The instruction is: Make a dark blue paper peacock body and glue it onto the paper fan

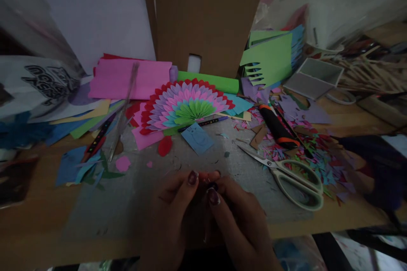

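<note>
My left hand and my right hand meet at the near edge of the wooden table, over a grey mat. Thumbs and fingertips of both are pinched together around something small and dark that I cannot make out. Beyond them lies a layered paper fan in red, lilac, pink, teal and green. A small blue paper piece and a dark pen lie between the fan and my hands.
White-handled scissors lie right of my hands among several paper scraps. A black and orange tool, pink paper, green cut sheets and a brown cardboard box stand further back. Blue scraps lie left.
</note>
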A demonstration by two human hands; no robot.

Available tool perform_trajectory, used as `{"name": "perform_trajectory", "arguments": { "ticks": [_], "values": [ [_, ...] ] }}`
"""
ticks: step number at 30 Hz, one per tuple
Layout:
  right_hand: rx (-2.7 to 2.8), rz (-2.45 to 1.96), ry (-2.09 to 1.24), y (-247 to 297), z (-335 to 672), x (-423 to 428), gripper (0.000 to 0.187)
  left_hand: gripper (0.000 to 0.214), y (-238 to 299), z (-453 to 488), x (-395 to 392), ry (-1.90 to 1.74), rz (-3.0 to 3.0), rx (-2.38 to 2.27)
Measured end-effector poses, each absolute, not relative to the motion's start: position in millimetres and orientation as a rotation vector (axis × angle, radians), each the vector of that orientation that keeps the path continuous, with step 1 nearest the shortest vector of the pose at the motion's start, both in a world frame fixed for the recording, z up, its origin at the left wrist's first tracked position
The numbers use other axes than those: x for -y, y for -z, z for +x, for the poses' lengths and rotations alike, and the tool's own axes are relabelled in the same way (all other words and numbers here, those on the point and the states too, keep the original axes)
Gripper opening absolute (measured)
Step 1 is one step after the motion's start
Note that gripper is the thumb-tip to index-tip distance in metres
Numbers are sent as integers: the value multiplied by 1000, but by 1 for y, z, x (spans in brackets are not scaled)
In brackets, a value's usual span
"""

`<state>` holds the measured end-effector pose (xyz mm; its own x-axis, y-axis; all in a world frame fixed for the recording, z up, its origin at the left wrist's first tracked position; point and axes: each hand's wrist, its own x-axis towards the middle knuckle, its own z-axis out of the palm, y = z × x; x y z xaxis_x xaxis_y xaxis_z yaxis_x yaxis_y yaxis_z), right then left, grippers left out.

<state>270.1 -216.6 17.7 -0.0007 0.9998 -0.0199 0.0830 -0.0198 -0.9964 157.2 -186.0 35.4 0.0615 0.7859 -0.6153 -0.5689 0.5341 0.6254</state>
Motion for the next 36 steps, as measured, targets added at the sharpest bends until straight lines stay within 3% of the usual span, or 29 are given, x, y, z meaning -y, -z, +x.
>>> {"name": "perform_trajectory", "arguments": {
  "ticks": [36],
  "values": [
    [1414,-1154,-1167,-18,273,212,27,28,-31,153,186,-974,254,-1109]
  ]
}}
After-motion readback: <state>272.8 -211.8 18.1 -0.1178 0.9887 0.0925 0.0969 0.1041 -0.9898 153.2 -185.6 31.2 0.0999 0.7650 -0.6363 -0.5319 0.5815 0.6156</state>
